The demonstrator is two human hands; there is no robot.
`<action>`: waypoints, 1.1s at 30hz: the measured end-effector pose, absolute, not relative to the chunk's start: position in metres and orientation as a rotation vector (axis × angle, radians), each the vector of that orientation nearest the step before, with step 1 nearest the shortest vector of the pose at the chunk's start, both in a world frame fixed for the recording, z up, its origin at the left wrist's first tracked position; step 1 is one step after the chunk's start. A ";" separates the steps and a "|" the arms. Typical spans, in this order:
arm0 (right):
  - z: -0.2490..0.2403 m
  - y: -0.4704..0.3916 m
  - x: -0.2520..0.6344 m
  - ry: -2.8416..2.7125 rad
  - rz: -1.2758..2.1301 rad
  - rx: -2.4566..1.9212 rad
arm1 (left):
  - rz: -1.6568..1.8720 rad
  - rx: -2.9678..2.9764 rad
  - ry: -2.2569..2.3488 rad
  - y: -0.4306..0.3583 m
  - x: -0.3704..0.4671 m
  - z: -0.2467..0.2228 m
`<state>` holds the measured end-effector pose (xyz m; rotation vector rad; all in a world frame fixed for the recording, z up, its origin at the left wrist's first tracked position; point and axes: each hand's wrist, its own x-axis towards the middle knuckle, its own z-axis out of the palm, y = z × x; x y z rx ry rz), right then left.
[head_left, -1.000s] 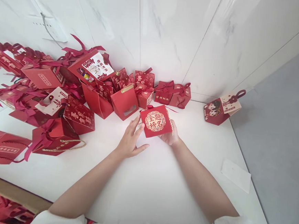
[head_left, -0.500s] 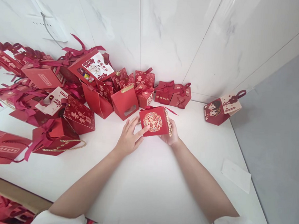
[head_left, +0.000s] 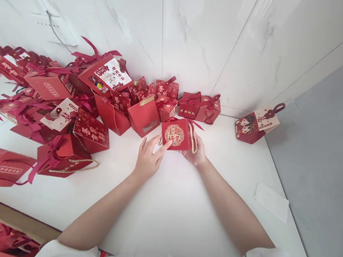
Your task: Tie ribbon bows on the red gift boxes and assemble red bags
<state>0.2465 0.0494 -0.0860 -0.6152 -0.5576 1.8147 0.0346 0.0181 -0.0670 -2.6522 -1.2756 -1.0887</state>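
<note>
A red gift box [head_left: 184, 130] with gold lettering in a round floral emblem is held above the white table, a twisted cream rope handle [head_left: 193, 140] on its right side and a dark red ribbon at its top. My right hand [head_left: 197, 151] grips it from behind and below at the right; some of its fingers are hidden by the box. At the lower left, my left hand [head_left: 150, 154] touches the front face with its thumb, its other fingers stretched out and apart beside the left edge.
Several red gift boxes [head_left: 144, 114] with ribbons crowd the back and left of the table [head_left: 165, 207]. A red and cream box [head_left: 251, 127] stands alone at the right. A white card [head_left: 272, 201] lies near the right edge. At lower left, a carton [head_left: 13, 217] holds more red boxes.
The held box has tipped slightly, so its front face looks shorter and the rope handle shows more clearly. Both hands have shifted only a little; the other boxes stay in place.
</note>
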 end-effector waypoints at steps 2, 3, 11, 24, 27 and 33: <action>-0.086 0.050 0.245 -0.578 1.719 -0.583 | -1.129 -2.800 -1.463 0.019 0.035 -0.069; -0.086 0.051 0.244 -0.592 1.675 -0.577 | -1.159 -2.890 -1.525 0.020 0.036 -0.071; -0.087 0.050 0.250 -0.744 1.652 -0.584 | -1.721 -3.068 -1.755 0.031 0.035 -0.082; -0.095 0.049 0.252 -0.841 1.619 -0.652 | -3.172 -2.398 -2.392 0.048 0.028 -0.080; -0.094 0.048 0.249 -0.897 1.601 -0.649 | -3.254 -2.423 -2.306 0.048 0.029 -0.083; -0.093 0.047 0.245 -1.053 1.590 -0.702 | -3.067 -2.533 -2.306 0.045 0.029 -0.090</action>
